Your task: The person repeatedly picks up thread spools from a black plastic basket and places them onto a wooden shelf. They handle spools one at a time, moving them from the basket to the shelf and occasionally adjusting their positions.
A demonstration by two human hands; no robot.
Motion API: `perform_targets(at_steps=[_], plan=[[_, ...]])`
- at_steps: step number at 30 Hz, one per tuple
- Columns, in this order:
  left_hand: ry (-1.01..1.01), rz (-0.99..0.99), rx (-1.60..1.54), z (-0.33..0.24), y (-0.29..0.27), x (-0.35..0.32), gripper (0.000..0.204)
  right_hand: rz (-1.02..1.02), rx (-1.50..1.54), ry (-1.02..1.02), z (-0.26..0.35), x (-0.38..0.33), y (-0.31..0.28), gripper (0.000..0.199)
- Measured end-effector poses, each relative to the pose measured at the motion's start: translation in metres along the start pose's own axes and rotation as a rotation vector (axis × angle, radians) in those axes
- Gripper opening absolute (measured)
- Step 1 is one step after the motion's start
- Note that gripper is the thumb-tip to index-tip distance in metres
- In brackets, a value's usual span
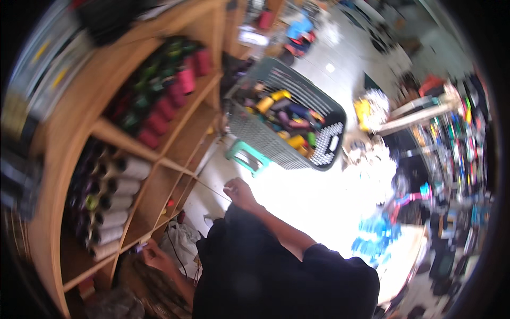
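Note:
My left hand [156, 259] is closed at the front edge of the wooden shelf [135, 242], its fingertips round a small purple-and-white thing [139, 248] too blurred to name. My right hand [241, 193] is held out in front of my dark shirt, its fingers curled together. A thin pale line runs from the shelf toward these fingers; whether it is a thread in their grip I cannot tell. Grey and white thread cones [112, 219] lie stacked in the shelf compartment nearest my left hand. Red and dark green cones [170, 95] fill the compartment farther up.
A grey plastic basket [319, 80] of mixed thread spools rests above a small green stool [248, 157]. Beside the shelf foot lies a white plastic bag [182, 242]. At the right stand a crowded rack [451, 149] and blue water bottles [374, 236].

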State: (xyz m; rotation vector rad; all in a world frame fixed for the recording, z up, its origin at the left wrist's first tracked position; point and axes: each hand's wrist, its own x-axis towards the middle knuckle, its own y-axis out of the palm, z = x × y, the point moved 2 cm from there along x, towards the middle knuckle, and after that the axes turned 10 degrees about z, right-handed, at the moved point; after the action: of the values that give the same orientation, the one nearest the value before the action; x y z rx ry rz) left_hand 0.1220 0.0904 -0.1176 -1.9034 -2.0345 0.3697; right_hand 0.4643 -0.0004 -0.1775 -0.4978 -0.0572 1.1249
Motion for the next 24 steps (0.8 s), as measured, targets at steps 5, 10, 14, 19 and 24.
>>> perform_targets(at_steps=[5,10,14,19,24], plan=[[-0.123,0.736,0.087,0.020,0.079,-0.027,0.019,-0.564,0.031,0.020,-0.021,-0.006,-0.083,0.015],[-0.464,0.985,0.222,0.033,0.120,-0.037,0.018,-0.905,-0.135,0.111,-0.085,0.006,-0.185,0.016],[-0.649,0.948,0.273,0.038,0.138,-0.032,0.018,-0.903,-0.308,0.229,-0.147,0.023,-0.257,0.024],[-0.781,0.851,0.293,0.035,0.146,-0.039,0.018,-0.535,-0.231,0.486,-0.211,0.085,-0.309,0.037],[-0.856,0.823,0.303,0.035,0.158,-0.041,0.019,-0.812,-0.422,0.552,-0.271,0.137,-0.326,0.057]])
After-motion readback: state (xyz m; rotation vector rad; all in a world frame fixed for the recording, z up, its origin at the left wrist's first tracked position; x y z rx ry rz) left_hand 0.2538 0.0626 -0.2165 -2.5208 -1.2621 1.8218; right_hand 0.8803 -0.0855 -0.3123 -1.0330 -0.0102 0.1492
